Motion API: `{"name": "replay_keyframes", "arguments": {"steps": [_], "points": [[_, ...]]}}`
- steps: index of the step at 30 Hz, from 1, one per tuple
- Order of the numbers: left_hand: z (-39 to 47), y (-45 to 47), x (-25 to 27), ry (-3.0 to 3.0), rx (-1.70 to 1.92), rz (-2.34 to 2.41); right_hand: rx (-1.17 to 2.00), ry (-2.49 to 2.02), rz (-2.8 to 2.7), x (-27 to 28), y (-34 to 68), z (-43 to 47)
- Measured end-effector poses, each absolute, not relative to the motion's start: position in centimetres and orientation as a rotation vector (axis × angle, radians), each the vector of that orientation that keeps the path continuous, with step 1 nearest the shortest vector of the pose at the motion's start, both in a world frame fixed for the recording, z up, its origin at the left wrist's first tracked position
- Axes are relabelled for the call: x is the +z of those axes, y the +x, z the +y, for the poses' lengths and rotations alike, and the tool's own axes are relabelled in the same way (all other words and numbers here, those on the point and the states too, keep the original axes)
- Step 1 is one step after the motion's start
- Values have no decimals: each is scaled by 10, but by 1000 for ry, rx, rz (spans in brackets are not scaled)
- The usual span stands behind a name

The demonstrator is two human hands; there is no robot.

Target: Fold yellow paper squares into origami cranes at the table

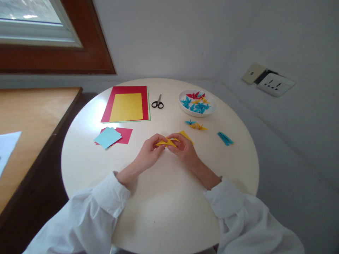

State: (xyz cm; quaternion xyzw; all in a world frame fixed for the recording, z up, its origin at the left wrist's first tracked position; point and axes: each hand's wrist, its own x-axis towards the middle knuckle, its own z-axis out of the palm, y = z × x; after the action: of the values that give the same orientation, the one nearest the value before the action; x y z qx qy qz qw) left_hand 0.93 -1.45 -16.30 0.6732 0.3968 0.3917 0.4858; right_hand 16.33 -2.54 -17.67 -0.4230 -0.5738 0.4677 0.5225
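A partly folded yellow origami paper (168,142) is pinched between both my hands above the middle of the table. My left hand (151,151) grips its left end with thumb and fingers. On the other end, my right hand (184,149) holds it the same way. Behind my right hand lies a yellow paper square (187,137), partly hidden. Just beyond it, several small blue and yellow paper cranes (196,125) sit on the table. Folded blue paper strips (225,138) lie to the right.
The round white table (164,211) carries red and yellow sheets (128,107), black-handled scissors (158,102) and a white dish (196,113) with several paper cranes. Light blue squares (107,137) overlap red ones at left. A wooden desk (34,113) stands further left; walls rise behind and right.
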Motion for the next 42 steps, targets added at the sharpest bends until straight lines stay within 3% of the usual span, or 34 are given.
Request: {"name": "replay_keyframes", "arguments": {"steps": [42], "points": [[-15, 10, -165, 1687, 1125, 1061, 807, -1066, -1446, -177, 165, -26]]}}
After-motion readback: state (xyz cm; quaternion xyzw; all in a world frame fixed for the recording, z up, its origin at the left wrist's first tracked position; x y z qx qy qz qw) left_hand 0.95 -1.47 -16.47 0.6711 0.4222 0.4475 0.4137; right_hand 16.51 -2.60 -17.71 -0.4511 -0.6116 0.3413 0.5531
